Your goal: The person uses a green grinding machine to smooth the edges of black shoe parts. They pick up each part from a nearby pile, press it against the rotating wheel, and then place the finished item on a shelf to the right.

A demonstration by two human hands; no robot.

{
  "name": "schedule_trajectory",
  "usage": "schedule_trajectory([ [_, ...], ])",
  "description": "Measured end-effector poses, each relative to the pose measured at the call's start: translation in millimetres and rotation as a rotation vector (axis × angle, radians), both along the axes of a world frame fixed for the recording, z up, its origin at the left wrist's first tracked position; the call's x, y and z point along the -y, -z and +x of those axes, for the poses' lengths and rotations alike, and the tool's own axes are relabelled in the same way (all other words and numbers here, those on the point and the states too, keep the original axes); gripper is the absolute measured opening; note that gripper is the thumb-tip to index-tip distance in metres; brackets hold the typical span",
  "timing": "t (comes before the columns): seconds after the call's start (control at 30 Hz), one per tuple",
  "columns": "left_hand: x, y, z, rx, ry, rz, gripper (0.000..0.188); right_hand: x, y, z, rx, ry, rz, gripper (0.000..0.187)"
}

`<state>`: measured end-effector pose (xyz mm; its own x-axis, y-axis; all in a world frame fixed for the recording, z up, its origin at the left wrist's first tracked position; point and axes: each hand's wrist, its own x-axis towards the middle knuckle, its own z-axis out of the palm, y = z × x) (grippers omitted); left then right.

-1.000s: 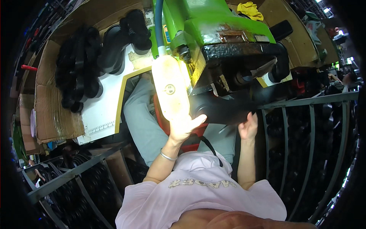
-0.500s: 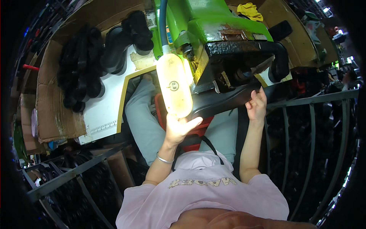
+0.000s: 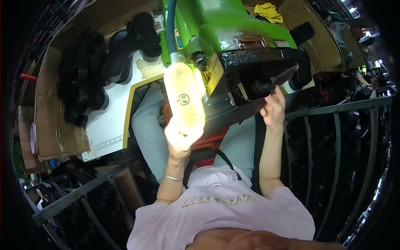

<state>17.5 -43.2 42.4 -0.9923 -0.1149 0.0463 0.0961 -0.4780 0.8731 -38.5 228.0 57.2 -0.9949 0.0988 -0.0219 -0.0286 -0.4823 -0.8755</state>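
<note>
A lit, pale-yellow oblong work lamp [image 3: 184,93] hangs on a blue hose in front of a green machine [image 3: 233,29]. My left hand [image 3: 178,143] is at the lamp's lower end, which hides part of its fingers. Those that show are curled, and what they hold cannot be made out. Under the machine's dark head [image 3: 254,62] lies a long, smooth black piece [image 3: 227,116], its kind unclear. My right hand [image 3: 273,110] pinches near its right end, fingertips close below the machine's working part. The head covers much of the piece.
Black shoe-like pieces [image 3: 81,75] are heaped on a white board [image 3: 108,116] inside a cardboard box [image 3: 58,121] to the left. Metal rack rails [image 3: 341,108] flank me on both sides. A yellow cloth [image 3: 268,12] lies behind the machine.
My left hand has shifted slightly left, and its outstretched thumb has folded in. More of the black piece is now hidden under the machine head. The view has shifted a little.
</note>
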Motion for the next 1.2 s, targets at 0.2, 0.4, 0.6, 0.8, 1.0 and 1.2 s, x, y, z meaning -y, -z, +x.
schedule_trajectory([
  [0.2,32.5,-7.3,-1.8,0.047,-0.039,0.053,0.047,30.2,8.3,20.1,0.013,-0.017,-0.053,0.031],
  [0.4,54.7,6.0,4.0,0.031,-0.038,0.061,0.05,47.3,14.8,27.7,-0.013,-0.05,-0.071,0.032],
  [0.6,76.3,16.9,16.5,0.062,-0.073,0.001,0.057,68.5,19.1,28.7,0.08,-0.079,-0.091,0.035],
  [0.8,61.4,6.4,19.1,0.038,-0.065,-0.15,0.055,54.3,24.9,30.3,-0.021,-0.055,-0.059,0.036],
  [1.0,35.3,-7.8,-1.2,-0.03,-0.113,-0.295,0.048,36.4,22.0,20.2,-0.014,-0.009,-0.095,0.032],
  [1.2,47.3,-7.1,2.7,-0.015,-0.168,-0.181,0.05,51.6,26.3,23.1,0.013,-0.081,-0.134,0.032],
])
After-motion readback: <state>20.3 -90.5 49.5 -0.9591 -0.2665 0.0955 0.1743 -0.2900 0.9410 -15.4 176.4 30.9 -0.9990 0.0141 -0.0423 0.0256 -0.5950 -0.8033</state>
